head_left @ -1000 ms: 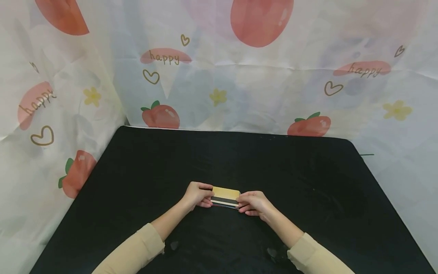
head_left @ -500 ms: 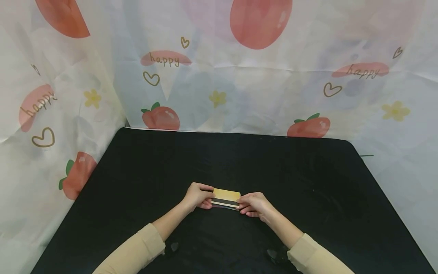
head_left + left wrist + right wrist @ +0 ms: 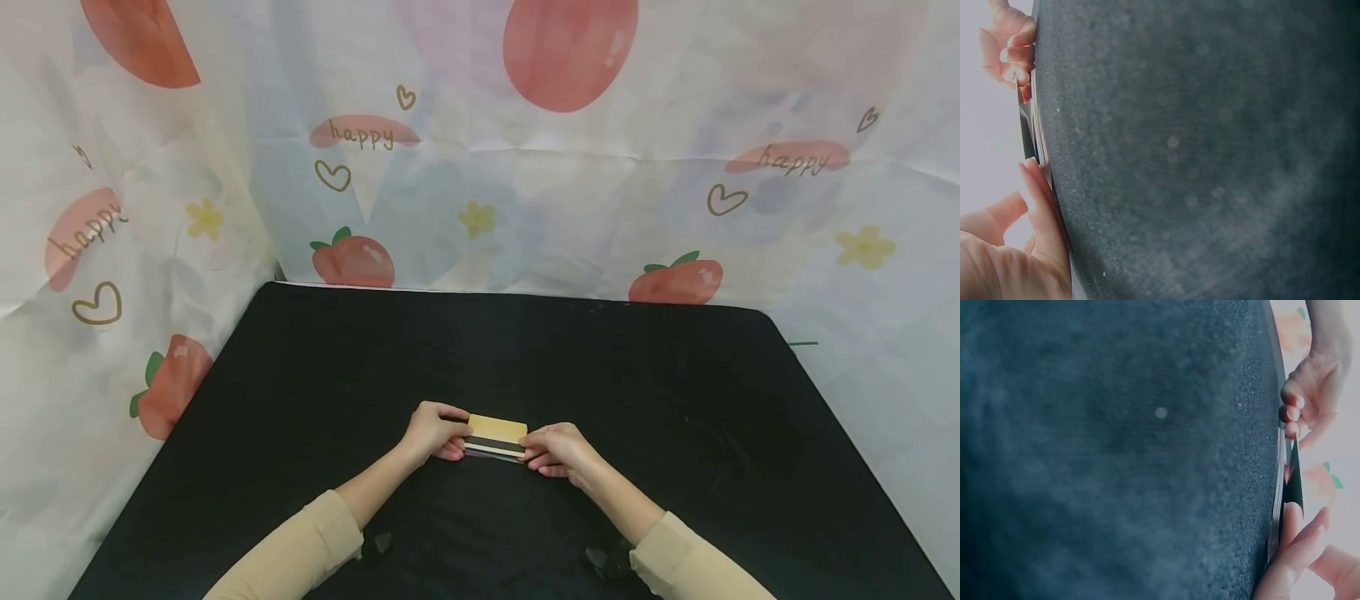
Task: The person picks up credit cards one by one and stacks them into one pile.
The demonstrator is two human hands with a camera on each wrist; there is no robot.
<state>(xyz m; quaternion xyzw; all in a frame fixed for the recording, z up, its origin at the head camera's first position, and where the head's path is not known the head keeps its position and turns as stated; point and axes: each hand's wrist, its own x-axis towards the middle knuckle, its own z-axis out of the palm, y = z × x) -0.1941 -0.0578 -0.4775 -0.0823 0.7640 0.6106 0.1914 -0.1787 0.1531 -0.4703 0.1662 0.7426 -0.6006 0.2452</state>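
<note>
A yellow magnetic-stripe card [image 3: 498,428] with a dark band lies level between both hands near the middle of the table. My left hand [image 3: 432,432] pinches its left end, thumb on top. At the opposite end, my right hand [image 3: 561,447] pinches the card in the same way. Beneath its near edge show thin layers of a card stack [image 3: 493,456]. From the right wrist, the held card [image 3: 1296,478] tilts up apart from the stack [image 3: 1277,500], which lies flat on the table. Fingers hide both short ends of the stack.
The table [image 3: 360,350] has a black cover. Behind it and to the left hangs a pale cloth [image 3: 555,208] printed with fruit, hearts and flowers. Small dark clear-looking pieces [image 3: 597,557] sit by each sleeve cuff at the front.
The head view has tipped up a little, so everything appears slightly lower. Both hands keep their hold on the card in nearly the same place.
</note>
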